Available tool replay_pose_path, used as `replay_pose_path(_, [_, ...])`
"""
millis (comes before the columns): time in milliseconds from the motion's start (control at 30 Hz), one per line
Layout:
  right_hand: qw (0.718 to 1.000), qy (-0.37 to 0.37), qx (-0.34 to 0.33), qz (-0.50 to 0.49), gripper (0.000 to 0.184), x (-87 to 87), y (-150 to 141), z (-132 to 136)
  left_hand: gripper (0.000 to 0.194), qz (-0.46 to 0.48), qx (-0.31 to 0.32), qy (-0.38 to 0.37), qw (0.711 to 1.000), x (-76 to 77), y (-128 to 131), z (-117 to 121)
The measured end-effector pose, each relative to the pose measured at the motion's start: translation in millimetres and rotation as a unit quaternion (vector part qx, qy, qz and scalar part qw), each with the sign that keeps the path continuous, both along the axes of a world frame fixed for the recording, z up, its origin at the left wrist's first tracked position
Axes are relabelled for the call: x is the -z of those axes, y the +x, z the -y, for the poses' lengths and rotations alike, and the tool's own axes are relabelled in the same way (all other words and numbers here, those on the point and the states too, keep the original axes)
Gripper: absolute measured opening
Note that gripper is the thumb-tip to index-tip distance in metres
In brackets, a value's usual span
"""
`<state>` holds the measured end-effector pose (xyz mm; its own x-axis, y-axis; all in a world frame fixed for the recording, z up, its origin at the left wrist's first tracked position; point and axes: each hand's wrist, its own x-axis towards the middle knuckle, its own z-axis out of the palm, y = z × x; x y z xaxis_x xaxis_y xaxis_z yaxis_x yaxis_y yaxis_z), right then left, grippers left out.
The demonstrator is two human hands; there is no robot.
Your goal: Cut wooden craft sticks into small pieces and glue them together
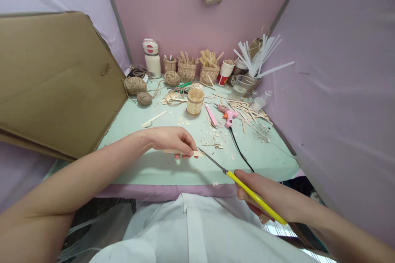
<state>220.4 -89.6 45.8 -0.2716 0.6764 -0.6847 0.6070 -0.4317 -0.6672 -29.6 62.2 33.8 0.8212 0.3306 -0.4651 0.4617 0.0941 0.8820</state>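
My left hand (175,140) pinches a flat pale wooden craft stick (198,153) between thumb and fingers, above the front of the table. One end of the stick pokes out to the right of the fingertips. My right hand (257,191) is wrapped round the yellow handle of a pair of scissors (212,160), seen nearly edge-on. Their dark blades point up and left, with the tip close to the stick's right end. Whether blades and stick touch, I cannot tell. Beyond my hands stands a small round wooden cup (195,102) with a twine-like band.
A pink glue gun (230,117) with a black cord and a pink craft knife (211,116) lie right of the cup. Scraps and loose sticks (247,111) litter the table (138,170). Twine balls (135,85), filled baskets (209,74) and cardboard (55,82) border it.
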Motion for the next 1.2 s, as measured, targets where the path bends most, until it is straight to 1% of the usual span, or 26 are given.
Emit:
replay_pose_path(167, [1.0, -0.021, 0.011, 0.003, 0.046, 1.1, 2, 0, 0.013, -0.012, 0.003, -0.004, 1.0, -2.4, 0, -1])
replay_pose_path(233, [1.0, -0.015, 0.006, 0.003, 0.044, 2.2, 2, 1, 0.013, -0.011, 0.003, -0.007, 1.0, -2.0, 0, -2])
replay_pose_path(400, [0.999, 0.016, -0.033, -0.008, 0.036, 0.8, 2, 1, 0.016, 0.011, 0.004, -0.022, 1.0, 2.3, 0, -4])
replay_pose_path(533, [0.999, 0.02, -0.023, -0.027, 0.036, 3.1, 3, -1, 0.019, 0.03, -0.002, -0.046, 0.998, 5.4, 3, -6])
replay_pose_path(600, [0.998, 0.039, -0.005, -0.049, 0.035, 8.9, 5, -4, 0.019, 0.055, -0.026, -0.05, 0.997, 6.5, 6, -5])
replay_pose_path(667, [0.994, 0.082, 0.007, -0.068, 0.032, 16.7, 6, -8, 0.019, 0.084, -0.078, -0.045, 0.992, 7.7, 11, -4])
replay_pose_path(767, [0.987, 0.145, 0.005, -0.068, 0.028, 28.2, 8, -14, 0.023, 0.121, -0.17, -0.049, 0.977, 10.4, 21, 0])
replay_pose_path(867, [0.978, 0.198, 0.007, -0.063, 0.027, 37.2, 10, -19, 0.028, 0.155, -0.228, -0.054, 0.96, 14.6, 30, 4])
replay_pose_path(933, [0.975, 0.213, 0.003, -0.064, 0.025, 41.6, 12, -21, 0.031, 0.167, -0.252, -0.057, 0.951, 17.6, 34, 7])
replay_pose_path(1033, [0.975, 0.211, 0.003, -0.067, 0.025, 46.4, 13, -21, 0.032, 0.183, -0.277, -0.064, 0.941, 21.0, 38, 11])
replay_pose_path(1200, [0.979, 0.196, 0.02, -0.06, 0.04, 52.8, 13, -23, 0.031, 0.198, -0.294, -0.072, 0.932, 24.8, 42, 16])
